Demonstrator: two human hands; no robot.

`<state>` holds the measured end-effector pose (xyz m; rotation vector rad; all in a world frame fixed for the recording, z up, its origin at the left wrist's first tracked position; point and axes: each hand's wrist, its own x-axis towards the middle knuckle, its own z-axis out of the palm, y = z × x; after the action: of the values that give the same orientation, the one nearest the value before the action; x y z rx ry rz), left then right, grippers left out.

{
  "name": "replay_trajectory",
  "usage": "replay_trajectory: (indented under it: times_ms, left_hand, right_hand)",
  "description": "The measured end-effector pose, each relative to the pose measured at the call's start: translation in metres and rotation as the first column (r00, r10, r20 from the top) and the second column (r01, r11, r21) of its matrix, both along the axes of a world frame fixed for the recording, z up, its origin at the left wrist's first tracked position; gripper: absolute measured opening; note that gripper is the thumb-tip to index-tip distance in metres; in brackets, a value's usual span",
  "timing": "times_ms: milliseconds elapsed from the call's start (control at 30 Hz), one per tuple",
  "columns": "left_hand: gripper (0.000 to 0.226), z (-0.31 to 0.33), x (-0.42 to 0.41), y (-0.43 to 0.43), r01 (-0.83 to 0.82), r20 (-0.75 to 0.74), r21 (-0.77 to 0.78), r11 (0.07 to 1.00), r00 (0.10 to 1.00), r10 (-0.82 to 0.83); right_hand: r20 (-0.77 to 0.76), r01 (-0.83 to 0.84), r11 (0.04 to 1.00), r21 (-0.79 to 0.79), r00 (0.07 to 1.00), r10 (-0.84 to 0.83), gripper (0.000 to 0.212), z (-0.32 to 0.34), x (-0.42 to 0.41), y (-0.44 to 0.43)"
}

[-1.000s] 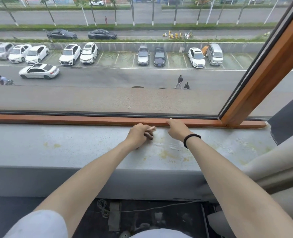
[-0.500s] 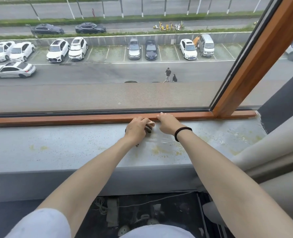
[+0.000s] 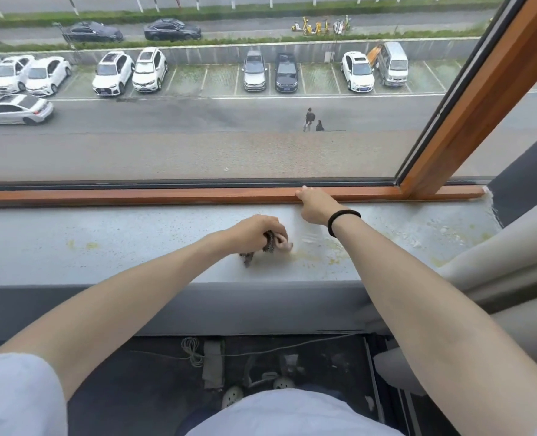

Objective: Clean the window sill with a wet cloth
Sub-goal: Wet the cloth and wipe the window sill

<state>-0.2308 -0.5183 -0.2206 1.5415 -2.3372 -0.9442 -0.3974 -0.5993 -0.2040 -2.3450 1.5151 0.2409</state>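
A grey, speckled window sill point(image 3: 119, 243) runs across the view, with yellowish stains near its middle and right part. My left hand point(image 3: 256, 231) is closed around a small dark crumpled cloth point(image 3: 268, 242) and presses it on the sill beside a stain. A corner of the cloth sticks out below the fist. My right hand point(image 3: 314, 206), with a black band on the wrist, rests farther back with its fingers on the wooden window frame point(image 3: 135, 196) and holds nothing.
A slanted wooden mullion point(image 3: 468, 102) rises at the right. Grey padded furniture point(image 3: 496, 278) abuts the sill's right end. Below the sill lie cables and a power strip point(image 3: 212, 360) on a dark floor. Glass shows a street with parked cars.
My left hand has pulled the cloth back from the wooden frame toward the sill's front edge. My right hand stayed at the frame. The camera tilted down slightly.
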Motion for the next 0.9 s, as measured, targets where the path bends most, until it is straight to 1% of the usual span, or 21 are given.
replay_trajectory:
  times_ms: [67, 100, 167, 233, 267, 300, 367, 433, 467, 500, 533, 600, 633, 667, 733, 767, 833, 900]
  left_hand:
    - [0.050, 0.008, 0.016, -0.005, -0.192, -0.085, -0.076, 0.978, 0.979, 0.186]
    - [0.047, 0.012, 0.023, -0.008, -0.264, -0.076, -0.135, 0.955, 0.964, 0.256]
    - [0.044, 0.016, 0.028, -0.007, -0.314, 0.029, -0.234, 0.920, 0.944, 0.330]
    - [0.047, 0.008, 0.024, -0.001, -0.301, 0.187, -0.248, 0.921, 0.918, 0.350]
    - [0.052, 0.000, 0.020, 0.005, -0.302, 0.238, -0.244, 0.922, 0.903, 0.359]
    - [0.055, -0.008, 0.014, 0.013, -0.305, 0.250, -0.244, 0.921, 0.898, 0.363]
    - [0.060, -0.019, 0.002, 0.028, -0.279, 0.167, -0.217, 0.935, 0.934, 0.317]
    - [0.062, -0.019, -0.005, 0.043, -0.198, 0.008, -0.145, 0.969, 0.979, 0.201]
    - [0.061, -0.018, -0.006, 0.051, -0.158, -0.066, -0.121, 0.980, 0.986, 0.151]
    - [0.058, -0.015, -0.006, 0.057, -0.152, -0.128, -0.114, 0.982, 0.982, 0.138]
    - [0.053, -0.012, -0.002, 0.059, -0.196, -0.179, -0.128, 0.972, 0.969, 0.172]
    - [0.044, -0.006, 0.015, 0.052, -0.368, -0.259, -0.182, 0.912, 0.913, 0.317]
    - [0.043, -0.003, 0.025, 0.046, -0.446, -0.262, -0.194, 0.874, 0.882, 0.392]
    - [0.043, -0.001, 0.035, 0.040, -0.506, -0.225, -0.190, 0.841, 0.857, 0.464]
    - [0.048, -0.002, 0.045, 0.037, -0.581, -0.085, -0.169, 0.796, 0.813, 0.576]
    - [0.051, -0.006, 0.043, 0.039, -0.592, -0.024, -0.176, 0.787, 0.802, 0.597]
    - [0.055, -0.015, 0.023, 0.052, -0.550, 0.011, -0.218, 0.806, 0.825, 0.566]
    - [0.056, -0.022, -0.004, 0.064, -0.461, -0.049, -0.192, 0.866, 0.886, 0.461]
  right_hand:
    - [-0.003, 0.008, 1.000, -0.007, 1.000, -0.008, 0.049, 0.000, 0.002, 0.001]
    - [-0.005, 0.015, 1.000, -0.009, 1.000, -0.015, 0.048, 0.000, 0.003, 0.001]
    - [-0.013, 0.027, 1.000, -0.014, 1.000, -0.027, 0.046, -0.001, 0.004, 0.003]
    - [-0.026, 0.029, 0.999, -0.017, 0.999, -0.030, 0.046, -0.001, 0.006, 0.005]
    - [-0.028, 0.032, 0.999, -0.021, 0.999, -0.033, 0.046, -0.001, 0.006, 0.005]
    - [-0.031, 0.036, 0.999, -0.027, 0.999, -0.037, 0.046, -0.002, 0.006, 0.006]
    - [-0.043, 0.036, 0.999, -0.038, 0.998, -0.038, 0.045, -0.003, 0.005, 0.005]
    - [-0.056, 0.039, 0.999, -0.024, 0.998, -0.040, 0.043, -0.003, 0.005, 0.005]
    - [-0.060, 0.040, 0.999, -0.016, 0.997, -0.041, 0.043, -0.002, 0.005, 0.004]
    - [-0.063, 0.038, 0.999, -0.016, 0.997, -0.039, 0.043, -0.003, 0.006, 0.004]
    - [-0.066, 0.038, 0.999, -0.018, 0.997, -0.039, 0.044, -0.003, 0.006, 0.004]
    - [-0.072, 0.041, 0.999, -0.023, 0.996, -0.043, 0.045, -0.004, 0.006, 0.006]
    - [-0.081, 0.041, 0.999, -0.025, 0.996, -0.043, 0.047, -0.005, 0.007, 0.006]
    - [-0.089, 0.040, 0.999, -0.025, 0.995, -0.042, 0.048, -0.005, 0.007, 0.007]
    - [-0.095, 0.044, 0.999, -0.016, 0.994, -0.045, 0.049, -0.005, 0.009, 0.006]
    - [-0.097, 0.043, 0.999, -0.013, 0.994, -0.044, 0.049, -0.006, 0.010, 0.006]
    - [-0.097, 0.050, 0.999, -0.015, 0.994, -0.052, 0.049, -0.007, 0.010, 0.007]
    - [-0.098, 0.057, 0.998, -0.032, 0.993, -0.060, 0.049, -0.008, 0.009, 0.007]
